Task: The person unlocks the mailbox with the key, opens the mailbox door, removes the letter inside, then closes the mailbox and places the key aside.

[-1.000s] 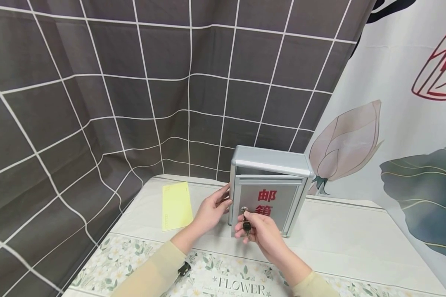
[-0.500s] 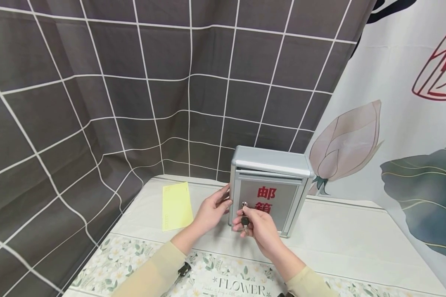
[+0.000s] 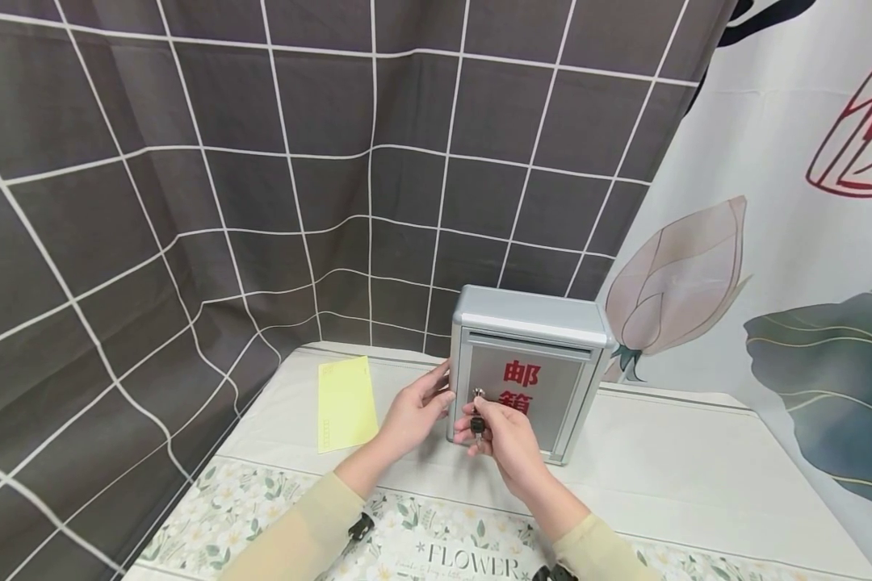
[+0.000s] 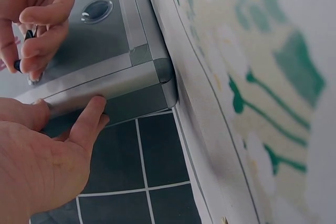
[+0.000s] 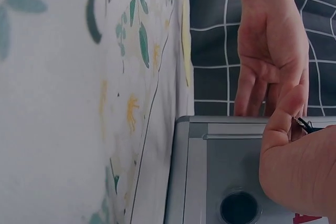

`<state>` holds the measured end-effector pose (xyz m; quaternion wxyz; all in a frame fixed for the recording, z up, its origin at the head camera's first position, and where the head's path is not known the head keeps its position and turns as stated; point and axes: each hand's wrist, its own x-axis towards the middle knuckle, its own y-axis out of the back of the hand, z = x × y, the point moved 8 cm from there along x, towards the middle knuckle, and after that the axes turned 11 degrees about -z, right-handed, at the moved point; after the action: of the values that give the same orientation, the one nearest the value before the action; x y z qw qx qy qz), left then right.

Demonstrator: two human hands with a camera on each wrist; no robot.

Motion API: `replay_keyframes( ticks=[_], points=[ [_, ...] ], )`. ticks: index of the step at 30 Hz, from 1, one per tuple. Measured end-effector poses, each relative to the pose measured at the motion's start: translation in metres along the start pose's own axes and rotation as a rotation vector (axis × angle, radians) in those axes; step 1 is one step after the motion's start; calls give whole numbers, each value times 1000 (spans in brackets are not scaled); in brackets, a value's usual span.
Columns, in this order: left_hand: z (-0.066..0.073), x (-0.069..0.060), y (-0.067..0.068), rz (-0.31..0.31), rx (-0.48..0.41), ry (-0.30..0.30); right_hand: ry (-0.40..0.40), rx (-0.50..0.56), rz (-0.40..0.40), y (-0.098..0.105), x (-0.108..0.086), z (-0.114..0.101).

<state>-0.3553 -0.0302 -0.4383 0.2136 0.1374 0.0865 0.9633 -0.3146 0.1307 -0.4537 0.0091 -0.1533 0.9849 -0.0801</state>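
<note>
A silver-grey metal mailbox (image 3: 530, 313) with red characters on its front stands upright on the table. Its front door (image 3: 559, 387) lies flush with the frame. At the lock (image 3: 479, 393) on the door's left side, my right hand (image 3: 509, 444) pinches a key between thumb and fingers; a second key with a black head (image 3: 477, 425) hangs below. My left hand (image 3: 410, 415) rests against the box's left side, its fingers fairly straight. In the left wrist view the thumb and a finger touch the metal edge (image 4: 118, 81). My fingers hide most of the pinched key.
A yellow envelope (image 3: 345, 403) lies flat on the table to the left of the box. The pale tablecloth (image 3: 698, 452) has a floral band along the front. Behind the box hangs a dark checked curtain (image 3: 320, 194), with a white printed cloth (image 3: 763, 129) at the right.
The mailbox door has swung up and in, closing the gap at its top. My right hand has moved slightly upward and forward with the keys. The left hand has stayed in place.
</note>
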Motion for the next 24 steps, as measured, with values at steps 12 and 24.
replay_keyframes(
  ticks=[12, 24],
  points=[
    [-3, 1, -1, -6, 3, -1, 13, -22, 24, 1, 0, 2],
    [0, 0, -1, 1, -4, 0, 16, -93, 60, 4, 1, -2]
  ],
)
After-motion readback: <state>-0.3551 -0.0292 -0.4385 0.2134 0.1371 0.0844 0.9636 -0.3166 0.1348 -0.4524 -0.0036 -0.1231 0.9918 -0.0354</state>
